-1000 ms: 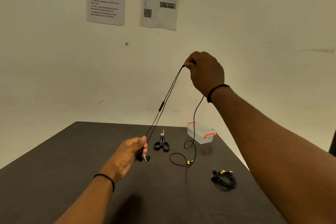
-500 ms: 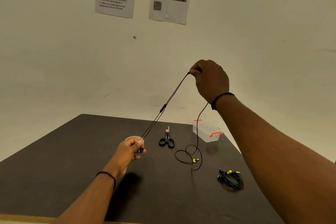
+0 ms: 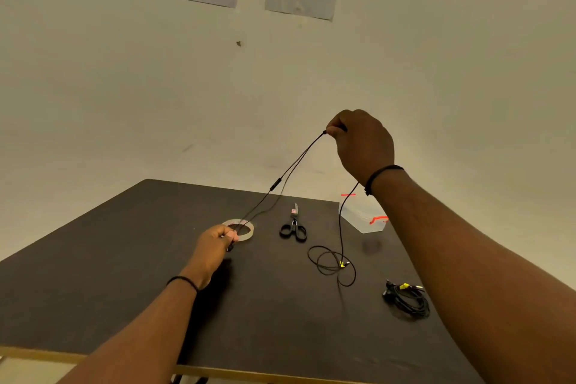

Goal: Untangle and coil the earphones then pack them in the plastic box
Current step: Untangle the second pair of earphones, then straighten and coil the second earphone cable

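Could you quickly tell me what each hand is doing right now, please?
Left hand: closed, pinching the earbud end of the earphones.
Right hand: closed, pinching the same earphones' cable, raised.

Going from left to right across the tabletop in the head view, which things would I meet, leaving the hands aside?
Tape roll → scissors → loose earphone cable loops lying on the table → plastic box → bundled second earphones.
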